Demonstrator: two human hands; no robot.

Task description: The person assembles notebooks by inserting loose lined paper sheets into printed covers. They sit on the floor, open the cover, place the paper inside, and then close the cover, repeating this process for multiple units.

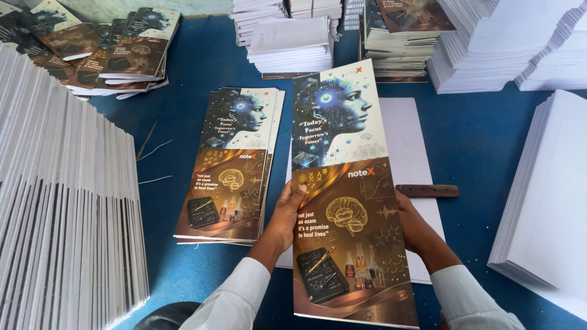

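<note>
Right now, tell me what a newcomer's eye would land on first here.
First, the long glossy printed cover sheet in the middle, held at its edges by the left hand and the right hand. Just left of it lies a stack of matching covers on the blue table. White paper stacks crowd the left edge.

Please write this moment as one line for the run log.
left hand: holds cover sheet by left edge | right hand: holds right edge | sheet: above white paper | cover stack: beside, left
</note>
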